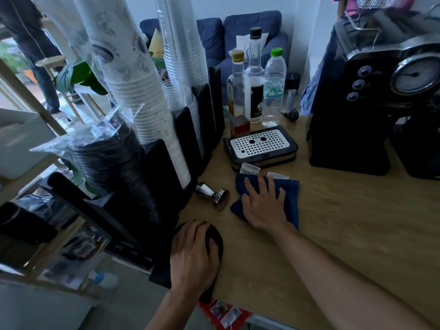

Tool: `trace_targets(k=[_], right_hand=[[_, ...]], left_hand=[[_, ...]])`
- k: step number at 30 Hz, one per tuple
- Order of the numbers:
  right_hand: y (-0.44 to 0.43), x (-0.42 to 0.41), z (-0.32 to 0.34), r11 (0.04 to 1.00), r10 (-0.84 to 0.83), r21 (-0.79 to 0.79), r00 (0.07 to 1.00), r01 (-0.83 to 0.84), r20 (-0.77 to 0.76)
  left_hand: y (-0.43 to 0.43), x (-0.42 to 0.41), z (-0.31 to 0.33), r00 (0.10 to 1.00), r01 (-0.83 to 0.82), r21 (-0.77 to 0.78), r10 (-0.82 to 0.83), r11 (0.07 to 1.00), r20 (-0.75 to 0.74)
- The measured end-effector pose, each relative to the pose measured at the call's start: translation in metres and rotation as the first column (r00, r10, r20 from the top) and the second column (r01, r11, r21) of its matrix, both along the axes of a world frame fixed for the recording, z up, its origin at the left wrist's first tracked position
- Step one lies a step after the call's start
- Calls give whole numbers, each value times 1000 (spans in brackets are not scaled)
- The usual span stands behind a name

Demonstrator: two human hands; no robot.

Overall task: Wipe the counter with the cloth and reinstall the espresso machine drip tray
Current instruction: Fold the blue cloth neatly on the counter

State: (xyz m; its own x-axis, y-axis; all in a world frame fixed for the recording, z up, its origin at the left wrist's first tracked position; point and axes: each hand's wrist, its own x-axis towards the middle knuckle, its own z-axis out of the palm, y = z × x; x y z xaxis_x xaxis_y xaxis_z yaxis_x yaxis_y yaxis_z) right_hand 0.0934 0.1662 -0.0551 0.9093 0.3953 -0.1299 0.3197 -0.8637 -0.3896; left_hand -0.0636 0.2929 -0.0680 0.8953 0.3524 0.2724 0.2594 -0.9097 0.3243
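Observation:
A dark blue cloth (291,201) lies flat on the wooden counter (345,222), with my right hand (264,206) pressed palm-down on it, fingers spread. Just behind the cloth sits the drip tray (260,146), black with a perforated white grate, out of the machine. The black espresso machine (371,96) stands at the right, a round gauge on its front. My left hand (194,256) rests over a black round mat (215,244) at the counter's left front edge, fingers curled on it.
A metal tamper (214,195) lies on its side left of the cloth. Three bottles (256,84) stand behind the tray. A black organiser (164,163) with tall cup stacks and lids fills the left. A plug (291,115) lies near the machine.

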Motion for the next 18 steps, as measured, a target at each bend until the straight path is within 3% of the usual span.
trace_targets(k=[5, 18], right_hand=[[-4, -11, -3, 975, 166, -154, 985, -158, 38], [-24, -90, -9, 977, 184, -119, 982, -178, 37]], left_hand=[[5, 1, -6, 997, 11, -20, -10, 1000, 77], [5, -1, -6, 998, 27, -40, -24, 999, 61]])
